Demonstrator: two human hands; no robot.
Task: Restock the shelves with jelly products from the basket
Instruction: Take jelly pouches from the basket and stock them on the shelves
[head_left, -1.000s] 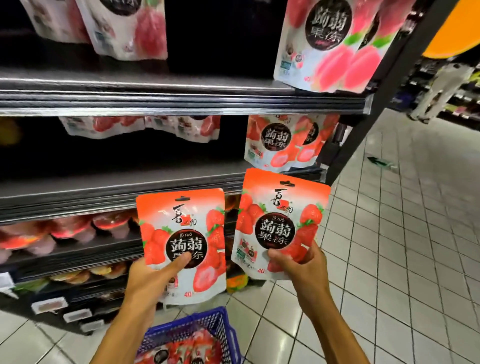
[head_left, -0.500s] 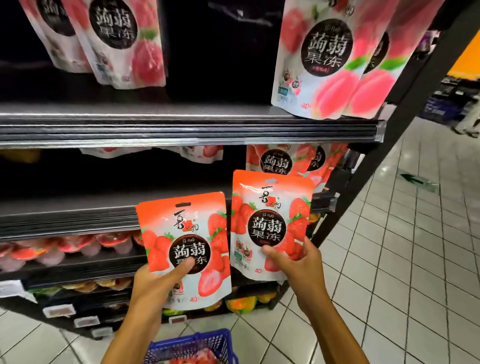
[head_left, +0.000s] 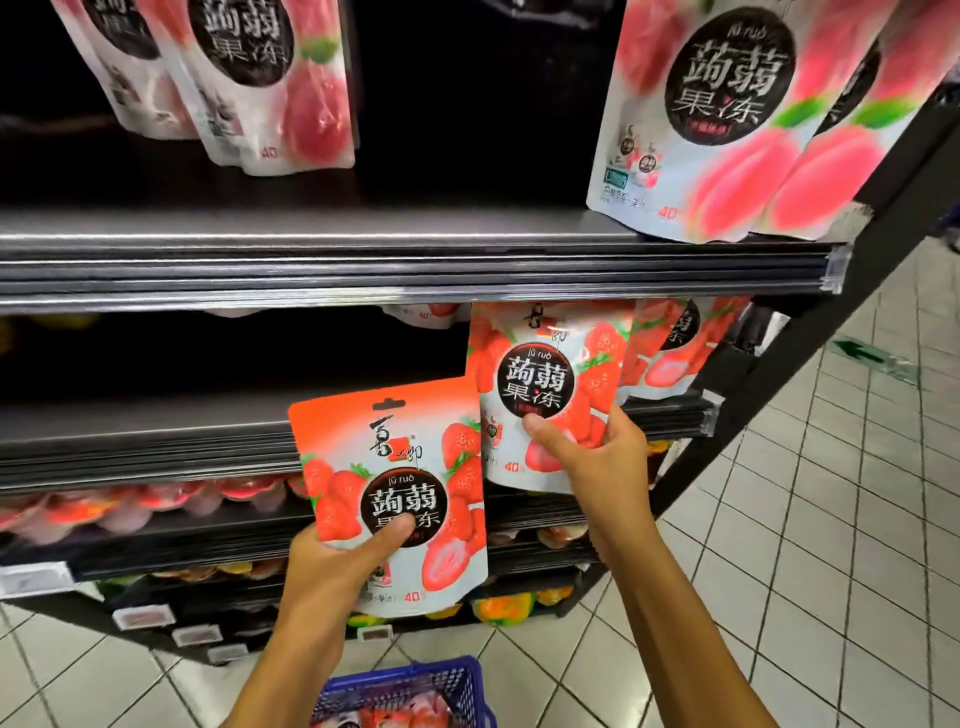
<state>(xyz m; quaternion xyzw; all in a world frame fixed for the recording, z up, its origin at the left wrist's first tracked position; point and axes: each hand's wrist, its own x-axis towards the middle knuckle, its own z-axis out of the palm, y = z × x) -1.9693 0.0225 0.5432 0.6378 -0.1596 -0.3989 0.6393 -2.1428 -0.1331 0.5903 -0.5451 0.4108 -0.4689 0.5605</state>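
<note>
The left hand grips a strawberry jelly pouch by its lower left corner. The thumb lies across the printed front and the fingers are curled out of sight behind it. This pouch stands upright in the air in front of the rack, its top edge level with the front edge of the middle shelf.

The right hand grips a second strawberry pouch by its lower right part, thumb pressed on the front and fingers wrapped around the right side. That pouch is higher and further right. Its top reaches just under the front edge of the upper shelf and its bottom hangs below the middle shelf's front edge. It sits before the stocked strawberry pouches at the right end of the middle shelf. Whether it touches them is hard to tell, as the packs overlap and are blurred.

On the upper shelf, peach jelly pouches stand at the right end, and another group of pink pouches stands toward the left. Jelly cups line the lower shelf at the left. The blue basket sits low between the forearms on the tiled floor, with red packets showing inside.
</note>
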